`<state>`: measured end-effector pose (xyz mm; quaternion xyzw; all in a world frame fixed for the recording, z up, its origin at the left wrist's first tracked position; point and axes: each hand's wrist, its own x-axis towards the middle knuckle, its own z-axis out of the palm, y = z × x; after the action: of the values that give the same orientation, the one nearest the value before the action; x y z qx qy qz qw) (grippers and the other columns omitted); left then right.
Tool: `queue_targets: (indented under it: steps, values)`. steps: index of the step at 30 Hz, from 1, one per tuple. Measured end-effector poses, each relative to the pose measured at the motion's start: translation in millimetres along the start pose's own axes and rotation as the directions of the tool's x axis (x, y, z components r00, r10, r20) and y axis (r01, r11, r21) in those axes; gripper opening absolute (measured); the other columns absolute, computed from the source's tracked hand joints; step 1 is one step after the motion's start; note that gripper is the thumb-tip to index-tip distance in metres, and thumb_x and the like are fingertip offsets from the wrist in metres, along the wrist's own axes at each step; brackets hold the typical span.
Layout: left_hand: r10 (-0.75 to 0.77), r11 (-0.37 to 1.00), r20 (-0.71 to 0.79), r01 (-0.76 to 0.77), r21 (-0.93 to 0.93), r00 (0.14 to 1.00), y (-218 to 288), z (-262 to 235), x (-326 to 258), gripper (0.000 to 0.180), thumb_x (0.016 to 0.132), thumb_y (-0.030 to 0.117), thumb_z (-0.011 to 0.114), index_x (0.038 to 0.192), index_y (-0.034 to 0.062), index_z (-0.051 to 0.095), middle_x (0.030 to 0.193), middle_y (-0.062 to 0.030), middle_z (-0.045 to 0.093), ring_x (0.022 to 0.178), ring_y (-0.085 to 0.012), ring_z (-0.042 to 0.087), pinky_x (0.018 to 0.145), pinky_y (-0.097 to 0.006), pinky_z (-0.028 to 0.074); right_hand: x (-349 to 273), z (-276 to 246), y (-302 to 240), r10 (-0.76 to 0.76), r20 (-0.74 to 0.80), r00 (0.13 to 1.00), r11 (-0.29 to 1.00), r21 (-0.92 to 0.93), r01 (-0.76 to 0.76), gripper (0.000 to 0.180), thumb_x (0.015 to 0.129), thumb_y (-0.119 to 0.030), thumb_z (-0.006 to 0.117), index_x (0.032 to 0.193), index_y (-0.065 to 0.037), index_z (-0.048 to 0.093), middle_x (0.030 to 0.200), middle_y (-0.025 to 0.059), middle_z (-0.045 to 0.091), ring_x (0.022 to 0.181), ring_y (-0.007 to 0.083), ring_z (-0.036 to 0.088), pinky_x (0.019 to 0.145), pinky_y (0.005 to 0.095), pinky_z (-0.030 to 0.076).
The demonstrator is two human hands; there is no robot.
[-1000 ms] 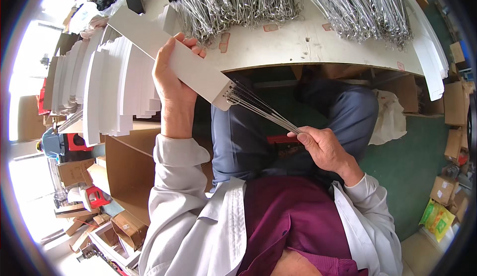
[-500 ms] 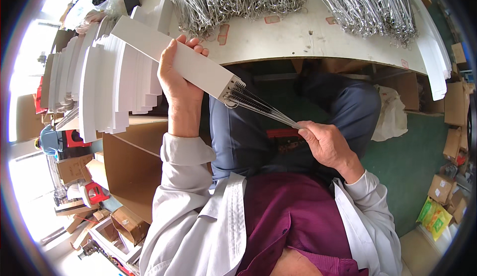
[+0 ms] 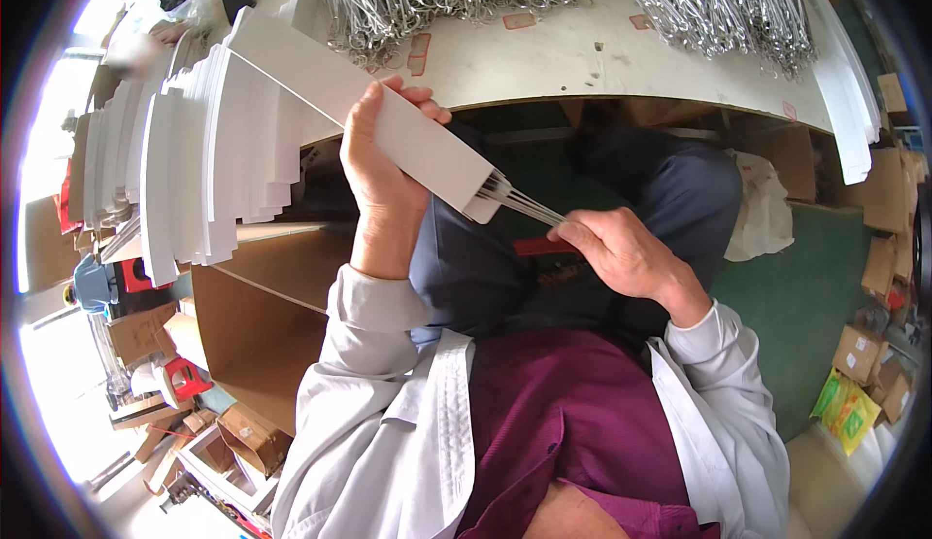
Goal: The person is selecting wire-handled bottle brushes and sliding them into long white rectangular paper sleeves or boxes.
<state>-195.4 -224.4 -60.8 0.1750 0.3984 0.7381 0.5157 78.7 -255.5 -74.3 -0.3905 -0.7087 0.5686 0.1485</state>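
Note:
My left hand point(image 3: 388, 175) is wrapped round a long, narrow white cardboard box point(image 3: 432, 151), held tilted above my lap with its open end toward the lower right. A bundle of thin metal wire rods point(image 3: 529, 206) sticks out of that end. My right hand point(image 3: 626, 252) pinches the outer ends of the bundle between thumb and fingers. The inserted part of the rods is hidden inside the box.
Piles of metal wire rods with looped ends point(image 3: 714, 15) lie on the white table point(image 3: 544, 68) ahead. White flat boxes point(image 3: 180, 165) stand stacked at the left, above an open brown carton point(image 3: 257, 330). A pale plastic bag point(image 3: 760, 209) hangs under the table.
The rods have slid further into the box, and the dark coiled or bristled parts seen at its mouth are now hidden. The left hand and box have shifted right; the right hand has moved slightly up-left.

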Motion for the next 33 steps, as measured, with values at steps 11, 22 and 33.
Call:
queue_targets:
  steps: [11, 22, 33]
  values:
    - [0.006, 0.993, -0.050, -0.012, -0.121, 0.999, -5, -5, -15, 0.031, 0.099, 0.031, 0.061, 0.102, 0.0000, 0.056, 0.095, -0.0179, 0.058, 0.083, -0.0281, 0.057, 0.084, -0.044, 0.049, 41, -14, -29, -0.135, 0.083, 0.987, 0.979, -0.140, 0.146, 0.036, 0.093, -0.022, 0.076, 0.118, 0.002, 0.068, 0.091, 0.0225, 0.074, 0.086, 0.0374, 0.074, 0.076, 0.0422, 0.056]
    - [-0.030, 0.999, 0.064, 0.028, 0.029, 0.998, -37, 11, -56, 0.042, 0.107, 0.042, 0.051, 0.114, 0.0012, 0.055, 0.104, -0.0222, 0.069, 0.094, -0.0356, 0.067, 0.094, -0.050, 0.053, 55, 47, 2, -0.251, -0.584, 0.772, 0.940, 0.044, 0.339, 0.047, 0.101, -0.040, 0.071, 0.116, 0.005, 0.068, 0.078, 0.0142, 0.069, 0.068, 0.0157, 0.067, 0.061, 0.0317, 0.054]
    - [-0.376, 0.376, 0.334, -0.187, 0.908, 0.865, 28, -13, -127, 0.025, 0.088, 0.014, 0.078, 0.106, -0.0022, 0.069, 0.097, -0.0173, 0.074, 0.089, -0.0308, 0.073, 0.083, -0.037, 0.058, 44, 11, 2, -0.222, -0.363, 0.905, 0.966, 0.043, 0.255, 0.046, 0.097, -0.042, 0.076, 0.081, 0.001, 0.072, 0.061, 0.0089, 0.066, 0.054, 0.0110, 0.060, 0.050, 0.0285, 0.046]
